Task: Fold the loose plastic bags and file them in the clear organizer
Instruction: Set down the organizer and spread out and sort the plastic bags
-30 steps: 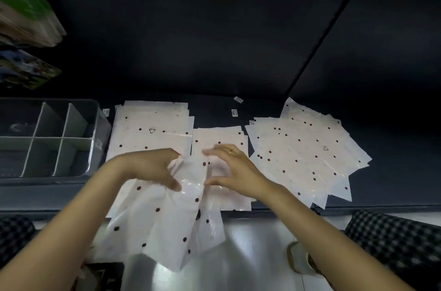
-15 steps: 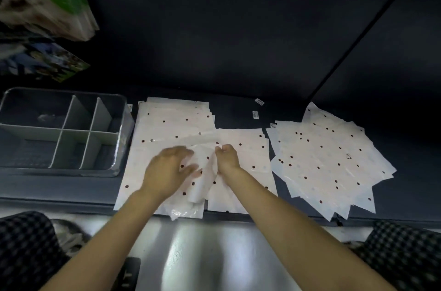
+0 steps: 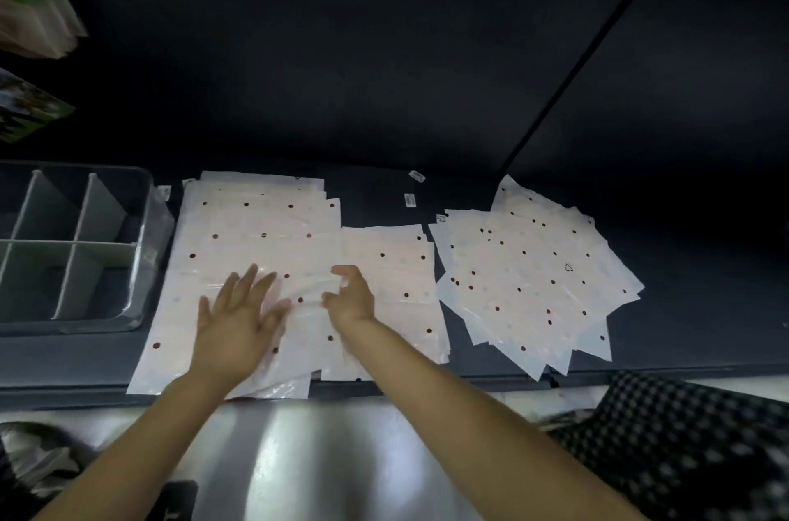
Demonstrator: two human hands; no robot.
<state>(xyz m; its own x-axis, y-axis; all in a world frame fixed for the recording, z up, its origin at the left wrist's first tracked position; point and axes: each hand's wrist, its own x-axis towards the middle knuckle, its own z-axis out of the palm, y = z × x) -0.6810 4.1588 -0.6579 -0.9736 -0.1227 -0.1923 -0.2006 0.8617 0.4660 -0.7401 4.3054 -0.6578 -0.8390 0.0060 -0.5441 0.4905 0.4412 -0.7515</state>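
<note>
Bag runs lengthwise away from you on the desk | your left hand flat, pressing it | right hand pinching its right edge | organizer just left.

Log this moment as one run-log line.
step: flattening bag | left hand: flat on dotted bag | right hand: pinches bag edge | organizer: no bags seen inside

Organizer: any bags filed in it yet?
No. The clear organizer shows only bare white dividers; the dotted bags lie flat on the counter beside it.
</note>
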